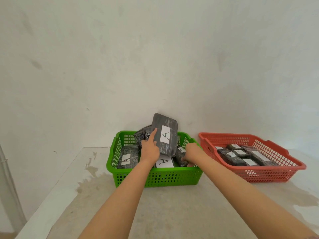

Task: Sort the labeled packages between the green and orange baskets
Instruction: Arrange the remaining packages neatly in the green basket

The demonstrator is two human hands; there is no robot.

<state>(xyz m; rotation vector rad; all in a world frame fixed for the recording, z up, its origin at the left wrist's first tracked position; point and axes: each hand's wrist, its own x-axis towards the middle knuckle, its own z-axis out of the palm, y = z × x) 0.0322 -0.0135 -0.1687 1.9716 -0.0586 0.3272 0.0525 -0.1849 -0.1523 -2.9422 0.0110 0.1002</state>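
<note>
Head view: on a pale stained table (172,213) against a white wall (155,49) stand a green basket (155,176) and, just beside it to the right, an orange basket (259,173). The left hand (149,151) holds a dark wrapped package (164,134) up over the green basket, forefinger stretched along its face and the other fingers curled about its lower left edge. The package stands nearly upright, its long axis running top to bottom with a slight lean to the right, and its white label marked A faces the camera right way up. The right hand (191,153) reaches down inside the green basket at its right side, fingers curled on a small dark package (181,157); it seems to grip it, though the fingertips are partly hidden. More A-labelled packages lie flat in the green basket. The orange basket holds several dark packages with white labels too small to read.
</note>
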